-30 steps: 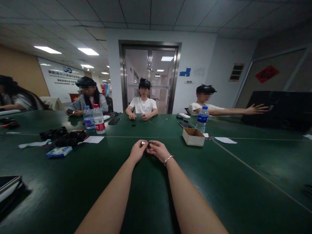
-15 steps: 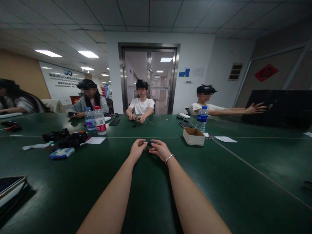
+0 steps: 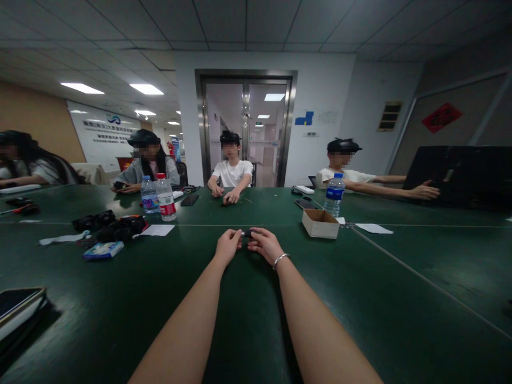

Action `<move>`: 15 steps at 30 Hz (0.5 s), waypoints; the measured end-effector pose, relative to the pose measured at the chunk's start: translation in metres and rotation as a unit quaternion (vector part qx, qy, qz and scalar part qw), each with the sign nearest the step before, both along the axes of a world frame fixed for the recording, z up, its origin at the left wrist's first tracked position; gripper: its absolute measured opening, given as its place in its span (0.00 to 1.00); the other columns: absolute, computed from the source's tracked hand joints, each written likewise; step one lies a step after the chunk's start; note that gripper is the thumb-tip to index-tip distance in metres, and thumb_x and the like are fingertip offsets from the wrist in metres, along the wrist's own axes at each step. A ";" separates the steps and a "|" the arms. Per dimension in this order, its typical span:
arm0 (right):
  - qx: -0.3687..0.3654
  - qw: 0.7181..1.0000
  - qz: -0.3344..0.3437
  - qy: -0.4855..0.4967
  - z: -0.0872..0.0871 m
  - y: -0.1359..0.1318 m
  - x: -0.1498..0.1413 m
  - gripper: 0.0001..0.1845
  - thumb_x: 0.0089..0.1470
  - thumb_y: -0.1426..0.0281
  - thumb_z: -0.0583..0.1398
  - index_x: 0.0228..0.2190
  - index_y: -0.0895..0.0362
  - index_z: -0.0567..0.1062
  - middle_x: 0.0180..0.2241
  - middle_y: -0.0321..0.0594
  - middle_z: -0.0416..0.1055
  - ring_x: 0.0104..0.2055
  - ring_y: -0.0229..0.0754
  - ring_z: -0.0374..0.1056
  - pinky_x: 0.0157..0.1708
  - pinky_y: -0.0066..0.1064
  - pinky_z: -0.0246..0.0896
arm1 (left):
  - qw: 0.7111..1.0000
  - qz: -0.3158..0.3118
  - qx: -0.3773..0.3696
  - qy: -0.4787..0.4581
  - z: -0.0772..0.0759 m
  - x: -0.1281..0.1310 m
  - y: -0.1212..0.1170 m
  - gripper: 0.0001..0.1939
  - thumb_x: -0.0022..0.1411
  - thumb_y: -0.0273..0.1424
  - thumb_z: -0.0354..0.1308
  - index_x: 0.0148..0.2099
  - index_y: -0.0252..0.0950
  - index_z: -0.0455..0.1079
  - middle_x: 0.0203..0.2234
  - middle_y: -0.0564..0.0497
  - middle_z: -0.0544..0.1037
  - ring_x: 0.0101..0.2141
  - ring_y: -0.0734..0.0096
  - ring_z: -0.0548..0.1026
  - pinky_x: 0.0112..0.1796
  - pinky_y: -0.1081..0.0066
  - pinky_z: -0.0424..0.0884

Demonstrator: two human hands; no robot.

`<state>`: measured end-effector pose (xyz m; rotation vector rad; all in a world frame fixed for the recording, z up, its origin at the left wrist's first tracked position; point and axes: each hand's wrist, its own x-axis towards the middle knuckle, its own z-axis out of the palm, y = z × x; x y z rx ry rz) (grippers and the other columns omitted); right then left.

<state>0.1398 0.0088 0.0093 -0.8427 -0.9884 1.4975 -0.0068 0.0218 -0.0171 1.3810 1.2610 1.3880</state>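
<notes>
Just above the green table (image 3: pixel 256 298), my left hand (image 3: pixel 229 246) and my right hand (image 3: pixel 266 246) face each other, fingertips a short way apart. Between them is a small dark piece with a silvery end (image 3: pixel 245 233), too small to name for certain. The thumb and fingers of my left hand pinch its silvery end on the left. My right hand pinches the black end on the right. Much of the piece is covered by fingertips. A silver bangle (image 3: pixel 280 260) circles my right wrist.
An open cardboard box (image 3: pixel 320 226) stands to the right near a water bottle (image 3: pixel 334 194). At left are two bottles (image 3: pixel 165 200), black gear (image 3: pixel 116 228), a blue packet (image 3: pixel 103 250) and papers (image 3: pixel 158 230). A phone-like device (image 3: pixel 20 306) lies near left. Several people sit around the table.
The silvery end shows slightly more between my fingertips. My hands stay nearly in place. The person on the right has lowered a hand along the black case; the view shifted slightly.
</notes>
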 end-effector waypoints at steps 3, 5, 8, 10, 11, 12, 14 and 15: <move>0.005 1.000 0.000 -0.006 -0.001 0.001 0.000 0.09 0.49 0.78 0.61 0.35 0.63 0.70 0.24 0.38 0.68 0.19 0.35 0.67 0.23 0.28 0.70 | 0.999 0.022 -0.001 0.040 0.000 0.001 -0.001 0.20 0.55 0.47 0.52 0.31 0.33 0.67 0.24 0.48 0.73 0.25 0.71 0.72 0.26 0.73 0.70; 0.007 1.000 -0.001 -0.011 -0.002 0.002 0.000 0.09 0.49 0.78 0.61 0.35 0.63 0.70 0.23 0.38 0.68 0.19 0.35 0.67 0.22 0.27 0.69 | 0.998 0.033 -0.002 0.056 0.001 0.001 -0.002 0.21 0.56 0.47 0.50 0.31 0.33 0.67 0.24 0.48 0.73 0.25 0.70 0.73 0.26 0.73 0.70; 0.007 1.000 -0.002 -0.018 -0.003 0.002 0.000 0.09 0.49 0.79 0.60 0.36 0.63 0.70 0.23 0.39 0.68 0.18 0.34 0.66 0.19 0.25 0.67 | 0.997 0.047 -0.007 0.061 0.001 0.001 -0.001 0.21 0.56 0.47 0.49 0.31 0.33 0.67 0.23 0.48 0.73 0.25 0.69 0.73 0.25 0.72 0.70; 0.009 1.000 -0.002 -0.022 -0.003 0.003 -0.001 0.09 0.50 0.80 0.59 0.36 0.63 0.70 0.23 0.38 0.68 0.17 0.34 0.66 0.19 0.24 0.67 | 0.997 0.049 -0.010 0.061 0.000 0.001 0.001 0.21 0.56 0.47 0.49 0.30 0.34 0.67 0.23 0.48 0.73 0.24 0.69 0.73 0.25 0.72 0.69; 0.012 1.000 -0.002 -0.022 -0.003 0.003 -0.001 0.09 0.50 0.80 0.59 0.36 0.63 0.70 0.23 0.38 0.68 0.18 0.34 0.66 0.19 0.24 0.67 | 0.997 0.048 -0.010 0.063 0.000 0.001 0.001 0.21 0.56 0.47 0.49 0.30 0.34 0.67 0.23 0.48 0.73 0.24 0.69 0.73 0.25 0.72 0.69; 0.015 1.000 0.000 -0.022 -0.004 0.003 -0.001 0.09 0.50 0.80 0.59 0.36 0.63 0.70 0.23 0.38 0.68 0.18 0.34 0.66 0.19 0.24 0.67 | 0.997 0.046 -0.009 0.065 0.000 0.001 0.001 0.20 0.56 0.47 0.49 0.30 0.34 0.67 0.22 0.48 0.73 0.24 0.69 0.73 0.25 0.72 0.69; 0.019 1.000 0.002 -0.021 -0.005 0.003 -0.001 0.09 0.49 0.80 0.59 0.36 0.63 0.70 0.23 0.39 0.68 0.18 0.34 0.67 0.19 0.24 0.67 | 0.997 0.041 -0.006 0.070 0.001 0.001 0.000 0.20 0.56 0.47 0.49 0.30 0.34 0.67 0.22 0.48 0.73 0.24 0.69 0.73 0.25 0.73 0.69; 0.020 1.000 0.002 -0.019 -0.006 0.004 0.000 0.09 0.49 0.80 0.59 0.36 0.64 0.70 0.23 0.39 0.69 0.18 0.34 0.67 0.19 0.24 0.67 | 0.997 0.038 -0.006 0.071 0.001 0.001 -0.001 0.20 0.56 0.47 0.49 0.30 0.34 0.67 0.22 0.48 0.73 0.24 0.69 0.73 0.25 0.73 0.69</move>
